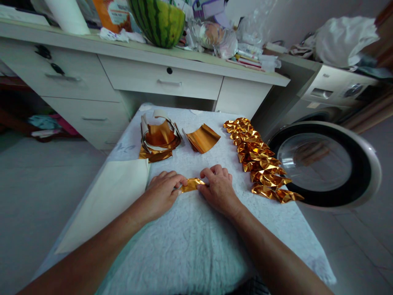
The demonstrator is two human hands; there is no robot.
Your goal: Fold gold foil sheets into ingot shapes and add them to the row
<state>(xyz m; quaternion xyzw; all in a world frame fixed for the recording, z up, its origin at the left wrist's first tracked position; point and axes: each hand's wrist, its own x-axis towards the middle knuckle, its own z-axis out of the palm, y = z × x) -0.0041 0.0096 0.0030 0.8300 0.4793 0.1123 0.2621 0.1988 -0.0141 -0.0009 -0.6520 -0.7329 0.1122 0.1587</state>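
A narrow folded strip of gold foil paper (pixel 191 185) lies low over the cloth-covered table (pixel 184 237), stretched between my two hands. Its left end is pinched by my left hand (pixel 166 188), thumb and forefinger together. My right hand (pixel 218 186) grips the other end between thumb and curled forefinger. Just beyond the hands sits a small stack of gold foil sheets (pixel 204 138). Left of that stands a curled bundle of gold and white sheets (pixel 160 135). To the right, several folded gold foil pieces (pixel 260 159) lie in a long overlapping row.
A large white sheet (pixel 107 200) covers the table's left side. Beyond the table is a white desk (pixel 172 78) with drawers, bearing a cut watermelon (pixel 158 22) and plastic bags. At right, the open round door (pixel 325 164) of a washing machine (pixel 325 92) reaches near the table edge.
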